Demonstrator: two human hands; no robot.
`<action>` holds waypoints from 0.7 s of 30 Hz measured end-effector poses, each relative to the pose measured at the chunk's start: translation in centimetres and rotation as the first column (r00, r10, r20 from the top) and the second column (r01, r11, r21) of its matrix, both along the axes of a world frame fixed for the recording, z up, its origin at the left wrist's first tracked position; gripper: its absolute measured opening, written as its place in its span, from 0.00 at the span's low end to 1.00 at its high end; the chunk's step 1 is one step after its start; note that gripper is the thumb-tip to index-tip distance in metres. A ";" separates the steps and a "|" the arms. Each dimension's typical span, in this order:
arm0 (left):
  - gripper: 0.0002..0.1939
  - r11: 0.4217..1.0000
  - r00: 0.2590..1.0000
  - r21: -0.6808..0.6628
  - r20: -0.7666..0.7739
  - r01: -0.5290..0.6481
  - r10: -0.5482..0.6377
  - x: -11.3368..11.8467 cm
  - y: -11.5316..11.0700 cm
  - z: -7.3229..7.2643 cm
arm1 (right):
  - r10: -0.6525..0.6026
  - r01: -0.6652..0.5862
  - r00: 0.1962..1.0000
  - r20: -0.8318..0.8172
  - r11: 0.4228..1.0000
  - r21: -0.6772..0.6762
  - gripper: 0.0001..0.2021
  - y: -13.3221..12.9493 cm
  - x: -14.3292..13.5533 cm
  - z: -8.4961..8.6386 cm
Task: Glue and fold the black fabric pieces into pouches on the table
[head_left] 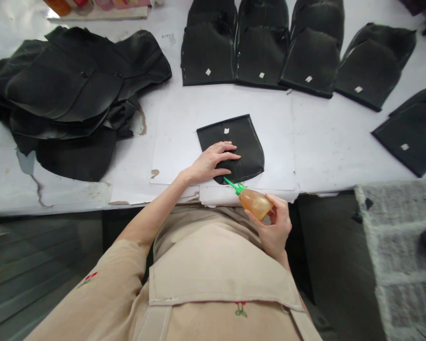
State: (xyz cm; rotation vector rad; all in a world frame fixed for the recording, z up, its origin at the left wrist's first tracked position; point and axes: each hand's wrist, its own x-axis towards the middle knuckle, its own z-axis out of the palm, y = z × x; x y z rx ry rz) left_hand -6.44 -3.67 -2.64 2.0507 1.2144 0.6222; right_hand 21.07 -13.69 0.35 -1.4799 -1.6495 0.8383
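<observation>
On the white work surface before me lies a black leather-like piece with a small white tag near its far edge. My left hand rests flat on it, fingers spread. In my right hand is a glue bottle of amber liquid, tilted so its green nozzle points left. The nozzle's tip is at the near edge of the black piece, close to my left thumb; whether it touches is hard to tell. A pale line runs along the piece's right edge.
A pile of black pieces covers the table's left side. Several tagged black pieces lie in an arc at the back and right. Grey woven cloth hangs at the lower right. The white table's front edge is close to my body.
</observation>
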 end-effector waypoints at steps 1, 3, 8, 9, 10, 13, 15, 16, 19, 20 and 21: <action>0.22 1.000 1.000 -0.002 -0.004 -0.001 0.001 0.0 0.0 0.0 | 0.000 0.000 1.000 -0.009 1.000 -0.029 0.28 0.0 0.1 0.1; 0.22 1.000 1.000 -0.003 -0.008 -0.008 0.008 0.1 0.0 0.0 | -0.011 0.006 0.999 -0.047 0.994 -0.105 0.28 0.0 0.6 0.2; 0.23 0.999 0.998 0.014 -0.039 -0.044 0.044 0.5 -0.2 -0.1 | -0.163 0.036 0.945 -0.282 0.912 -0.408 0.30 0.4 1.9 0.9; 0.23 0.998 0.997 0.022 -0.060 -0.053 0.054 0.6 -0.3 0.0 | -0.233 0.051 0.909 -0.346 0.885 -0.462 0.29 0.6 2.2 1.0; 0.23 0.997 0.994 0.033 -0.087 -0.063 0.066 0.9 -0.3 0.1 | -0.303 0.062 0.861 -0.410 0.860 -0.506 0.28 0.8 2.4 1.0; 0.23 0.991 0.968 0.075 -0.216 -0.112 0.125 2.2 -0.1 0.8 | -0.422 0.039 0.704 -0.571 0.825 -0.563 0.26 1.3 3.3 1.2; 0.24 0.984 0.930 0.102 -0.322 -0.149 0.174 3.5 0.3 1.3 | -0.447 0.050 0.629 -0.636 0.840 -0.541 0.26 1.6 4.1 1.2; 0.24 0.980 0.906 0.113 -0.375 -0.165 0.196 4.2 0.6 1.6 | -0.455 0.080 0.605 -0.653 0.851 -0.519 0.26 1.8 4.5 1.3; 0.23 0.973 0.836 0.134 -0.498 -0.188 0.230 6.3 1.3 2.3 | -0.443 0.188 0.600 -0.666 0.887 -0.421 0.26 2.2 5.5 1.8; 0.23 0.972 0.818 0.136 -0.526 -0.191 0.234 6.9 1.4 2.5 | -0.430 0.223 0.621 -0.655 0.898 -0.378 0.26 2.2 5.8 2.0; 0.22 0.972 0.803 0.136 -0.548 -0.194 0.237 7.4 1.6 2.7 | -0.424 0.259 0.651 -0.630 0.904 -0.341 0.26 2.1 5.9 2.2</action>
